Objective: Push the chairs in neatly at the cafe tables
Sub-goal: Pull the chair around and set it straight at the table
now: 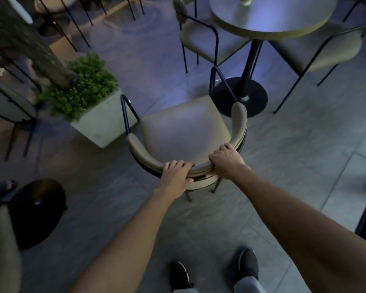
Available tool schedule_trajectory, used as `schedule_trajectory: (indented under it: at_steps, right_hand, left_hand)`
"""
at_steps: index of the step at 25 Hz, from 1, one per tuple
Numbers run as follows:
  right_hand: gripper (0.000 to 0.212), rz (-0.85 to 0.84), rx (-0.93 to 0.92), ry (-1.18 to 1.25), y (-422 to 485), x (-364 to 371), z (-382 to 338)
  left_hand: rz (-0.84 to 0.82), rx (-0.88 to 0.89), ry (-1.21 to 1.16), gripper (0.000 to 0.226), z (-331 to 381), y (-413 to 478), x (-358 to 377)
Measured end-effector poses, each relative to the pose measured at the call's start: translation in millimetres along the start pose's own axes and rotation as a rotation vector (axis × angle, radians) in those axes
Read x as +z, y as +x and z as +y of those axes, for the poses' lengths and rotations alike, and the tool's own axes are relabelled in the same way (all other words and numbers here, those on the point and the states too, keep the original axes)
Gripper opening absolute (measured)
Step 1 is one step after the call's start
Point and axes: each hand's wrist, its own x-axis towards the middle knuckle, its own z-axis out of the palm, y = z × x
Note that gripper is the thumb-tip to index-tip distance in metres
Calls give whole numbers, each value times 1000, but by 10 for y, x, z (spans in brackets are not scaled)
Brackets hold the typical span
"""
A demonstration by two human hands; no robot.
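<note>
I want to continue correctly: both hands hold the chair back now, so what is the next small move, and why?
Probably push the chair forward and a little to the right, toward the round table. Both the left hand and the right hand already have a grip on its curved backrest, yet its seat lies short of the table's black base, not under the tabletop.

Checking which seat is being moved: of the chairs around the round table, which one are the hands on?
The nearest chair, standing clear of the round table. Left hand and right hand both grip its curved backrest; the other two chairs are untouched.
</note>
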Motion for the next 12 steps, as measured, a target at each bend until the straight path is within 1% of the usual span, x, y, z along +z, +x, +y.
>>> schedule_trajectory:
  at_steps: [2,7,12]
  right_hand:
    - [60,37,28,17,-20,27,-34]
    - [57,55,133,72,-177,80,-146]
    - [54,75,266,128,-393,138,-291]
  left_hand:
    - [0,18,-3,47,-4,-4,-6]
    - [-4,78,13,44,-19,-22,-44]
    - [-58,159,53,44,1,56,-136]
